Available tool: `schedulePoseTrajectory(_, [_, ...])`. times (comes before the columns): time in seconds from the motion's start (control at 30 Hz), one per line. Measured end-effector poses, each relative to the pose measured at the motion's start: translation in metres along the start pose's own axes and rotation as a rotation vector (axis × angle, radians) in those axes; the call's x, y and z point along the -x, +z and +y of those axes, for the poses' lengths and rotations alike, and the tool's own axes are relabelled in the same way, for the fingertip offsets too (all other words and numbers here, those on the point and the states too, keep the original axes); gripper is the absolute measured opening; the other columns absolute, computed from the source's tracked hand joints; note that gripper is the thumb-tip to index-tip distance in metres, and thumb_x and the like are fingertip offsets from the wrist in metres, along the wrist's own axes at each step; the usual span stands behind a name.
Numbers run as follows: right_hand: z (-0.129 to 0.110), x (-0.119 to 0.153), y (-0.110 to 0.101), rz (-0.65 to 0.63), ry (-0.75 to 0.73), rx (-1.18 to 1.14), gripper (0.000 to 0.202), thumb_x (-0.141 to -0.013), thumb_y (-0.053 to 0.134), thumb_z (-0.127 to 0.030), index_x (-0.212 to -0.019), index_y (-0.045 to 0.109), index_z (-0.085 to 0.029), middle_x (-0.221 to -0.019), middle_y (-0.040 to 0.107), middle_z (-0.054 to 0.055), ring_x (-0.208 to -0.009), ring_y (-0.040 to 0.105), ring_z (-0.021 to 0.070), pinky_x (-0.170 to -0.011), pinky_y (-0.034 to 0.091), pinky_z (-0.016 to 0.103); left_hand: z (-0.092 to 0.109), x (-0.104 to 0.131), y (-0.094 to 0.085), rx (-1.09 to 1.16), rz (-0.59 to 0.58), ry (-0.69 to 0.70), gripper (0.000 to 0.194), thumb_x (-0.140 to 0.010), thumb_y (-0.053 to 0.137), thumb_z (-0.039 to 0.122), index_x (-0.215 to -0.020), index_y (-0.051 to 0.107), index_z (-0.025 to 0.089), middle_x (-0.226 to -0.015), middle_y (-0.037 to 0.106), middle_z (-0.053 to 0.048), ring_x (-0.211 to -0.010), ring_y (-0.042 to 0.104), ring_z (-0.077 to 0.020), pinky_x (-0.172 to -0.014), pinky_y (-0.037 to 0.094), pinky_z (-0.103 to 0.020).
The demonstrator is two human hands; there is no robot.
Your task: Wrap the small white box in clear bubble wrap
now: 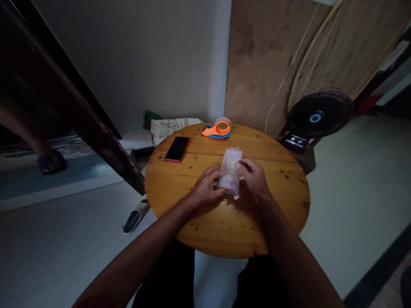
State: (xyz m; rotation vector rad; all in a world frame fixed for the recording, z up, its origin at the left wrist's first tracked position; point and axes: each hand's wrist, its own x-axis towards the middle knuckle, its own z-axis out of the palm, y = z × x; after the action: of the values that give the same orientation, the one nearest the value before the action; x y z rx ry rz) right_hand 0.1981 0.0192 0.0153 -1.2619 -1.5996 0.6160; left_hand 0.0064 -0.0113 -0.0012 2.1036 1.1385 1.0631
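Observation:
A strip of translucent bubble wrap (231, 158) lies near the middle of the round wooden table. Its near end is folded into a thick bundle, and I cannot make out what, if anything, is inside. My left hand (207, 187) grips the bundle from the left, with the thumb at its near edge and the fingers on top. On the right, my right hand (254, 176) has its thumb and fingers closed on the wrap's side edge. The far end of the strip lies loose on the tabletop, pointing away from me.
At the table's far edge stands an orange and blue tape dispenser (218, 128) with a roll of tape. A red-edged phone (177, 148) lies at the far left of the wooden table (279, 201). Beyond are a printed sack (173, 127) and a black fan (316, 117). Another person's foot (51, 161) shows at left.

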Motion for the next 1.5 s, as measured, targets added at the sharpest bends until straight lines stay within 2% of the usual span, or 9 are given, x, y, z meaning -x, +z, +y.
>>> schedulePoseTrajectory(0.07, [-0.005,0.004,0.002,-0.130,-0.003,0.193,0.029,-0.077,0.060,-0.042,-0.094,0.066,-0.019,-0.079,0.065,0.002,-0.069,0.057,0.0159,-0.064,0.044,0.028,0.000,0.000,0.000,0.006,0.000,0.023,0.034,-0.070,0.067,0.018,-0.104,0.062,0.022,-0.112,0.059,-0.006,-0.109,0.052,-0.0240,-0.098,0.042,-0.039])
schedulePoseTrajectory(0.27, [0.008,-0.001,-0.014,-0.064,0.146,0.642,0.022,-0.081,0.048,-0.026,-0.092,0.066,-0.022,-0.084,0.071,0.004,-0.078,0.063,0.0202,-0.067,0.041,0.028,0.000,0.001,0.000,-0.024,0.010,0.005,0.039,-0.070,0.071,0.028,-0.106,0.059,0.018,-0.105,0.060,-0.007,-0.103,0.054,-0.0242,-0.091,0.045,-0.037])
schedulePoseTrajectory(0.47, [0.010,-0.002,-0.025,-0.163,0.261,0.926,0.033,-0.084,0.049,-0.026,-0.114,0.057,-0.018,-0.092,0.072,0.012,-0.087,0.066,0.0269,-0.068,0.039,0.032,0.001,0.002,0.000,0.084,0.055,-0.071,0.031,-0.075,0.067,0.035,-0.100,0.061,0.019,-0.102,0.060,-0.006,-0.095,0.058,-0.0198,-0.083,0.048,-0.031])
schedulePoseTrajectory(0.6, [0.007,-0.002,-0.024,-0.166,0.286,0.944,0.036,-0.086,0.047,-0.027,-0.121,0.054,-0.018,-0.094,0.072,0.013,-0.090,0.067,0.0277,-0.070,0.040,0.033,-0.008,-0.001,0.003,0.140,0.140,-0.093,0.012,-0.077,0.060,0.028,-0.081,0.063,0.018,-0.082,0.062,-0.002,-0.079,0.058,-0.0157,-0.073,0.047,-0.027])
schedulePoseTrajectory(0.7, [0.007,-0.002,-0.023,-0.149,0.281,0.939,0.038,-0.084,0.049,-0.025,-0.121,0.055,-0.018,-0.094,0.072,0.013,-0.090,0.067,0.0279,-0.072,0.041,0.034,-0.021,-0.004,0.004,0.184,0.241,-0.236,0.010,-0.073,0.058,0.024,-0.065,0.059,0.017,-0.066,0.057,0.001,-0.063,0.052,-0.0125,-0.060,0.043,-0.023])
schedulePoseTrajectory(0.9, [0.010,-0.003,-0.023,-0.114,0.286,0.931,0.039,-0.082,0.049,-0.024,-0.120,0.057,-0.015,-0.092,0.072,0.015,-0.089,0.066,0.0302,-0.072,0.041,0.037,-0.038,-0.004,-0.006,0.076,0.379,-0.343,0.004,-0.066,0.054,0.015,-0.064,0.056,0.018,-0.065,0.055,0.002,-0.062,0.051,-0.0126,-0.058,0.040,-0.023])
schedulePoseTrajectory(1.0, [0.012,-0.003,-0.023,-0.087,0.258,0.866,0.037,-0.082,0.049,-0.025,-0.117,0.059,-0.016,-0.095,0.072,0.013,-0.091,0.065,0.0289,-0.074,0.041,0.036,-0.032,-0.004,-0.007,0.058,0.379,-0.318,0.011,-0.066,0.053,0.012,-0.074,0.058,0.018,-0.070,0.058,0.001,-0.068,0.054,-0.0144,-0.063,0.044,-0.025])
schedulePoseTrajectory(1.23, [0.016,-0.002,-0.013,0.041,0.011,0.555,0.033,-0.082,0.052,-0.034,-0.110,0.061,-0.019,-0.112,0.067,0.010,-0.086,0.064,0.0225,-0.082,0.042,0.038,-0.017,-0.005,-0.004,0.010,0.250,0.014,0.034,-0.072,0.052,0.007,-0.102,0.064,0.019,-0.105,0.064,-0.006,-0.103,0.057,-0.0201,-0.095,0.045,-0.035])
schedulePoseTrajectory(1.5, [0.015,-0.005,-0.011,0.019,-0.179,0.461,0.031,-0.079,0.042,-0.014,-0.101,0.063,-0.021,-0.105,0.068,0.007,-0.094,0.062,0.0216,-0.085,0.045,0.035,-0.021,-0.004,-0.004,-0.094,0.118,-0.032,0.037,-0.070,0.045,0.002,-0.089,0.072,0.019,-0.121,0.063,-0.006,-0.117,0.054,-0.0203,-0.103,0.043,-0.039])
